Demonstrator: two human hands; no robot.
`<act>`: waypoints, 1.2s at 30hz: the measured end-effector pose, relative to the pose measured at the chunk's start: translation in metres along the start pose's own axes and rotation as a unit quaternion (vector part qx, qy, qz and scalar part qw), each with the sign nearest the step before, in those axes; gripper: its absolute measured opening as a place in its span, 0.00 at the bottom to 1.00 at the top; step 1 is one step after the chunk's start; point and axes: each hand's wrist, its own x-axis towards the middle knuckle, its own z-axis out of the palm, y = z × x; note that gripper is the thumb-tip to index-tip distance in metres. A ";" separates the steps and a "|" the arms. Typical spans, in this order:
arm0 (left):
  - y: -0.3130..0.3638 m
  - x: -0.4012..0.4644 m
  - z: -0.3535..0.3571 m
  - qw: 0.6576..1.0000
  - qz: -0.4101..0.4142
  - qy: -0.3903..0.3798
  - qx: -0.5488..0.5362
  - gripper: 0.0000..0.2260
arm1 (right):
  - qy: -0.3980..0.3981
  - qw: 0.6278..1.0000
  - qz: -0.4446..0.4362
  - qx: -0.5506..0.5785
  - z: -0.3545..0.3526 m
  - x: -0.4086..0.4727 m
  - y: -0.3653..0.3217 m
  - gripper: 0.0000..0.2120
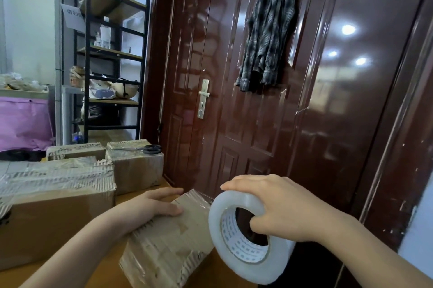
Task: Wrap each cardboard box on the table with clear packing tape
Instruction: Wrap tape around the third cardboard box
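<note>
Tape comes first in our view: a big roll of clear packing tape (248, 236) stands on edge at the right end of a small cardboard box (168, 238), and our right hand (278, 205) grips it, fingers curled over the top of the roll and thumb hooked inside the core. A film of tape seems to run from the roll onto the box's far corner, though glare makes that hard for us to confirm. Our left hand (152, 205) lies flat on the box top with its fingers straight and together. This box sits tilted on the wooden table (110, 271). To its left stands a larger taped box (56, 212). Behind that are two more boxes, the right one (136, 165) carrying black-handled scissors (150, 149). Beyond them we see a dark red door (269, 111) with a plaid shirt (269, 29) hanging on it, and a black shelving rack (112, 53) at far left.
</note>
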 end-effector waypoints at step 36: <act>-0.010 0.006 0.008 0.890 0.125 -0.038 0.437 0.54 | 0.251 0.950 -0.014 0.183 0.049 0.027 -0.008 0.35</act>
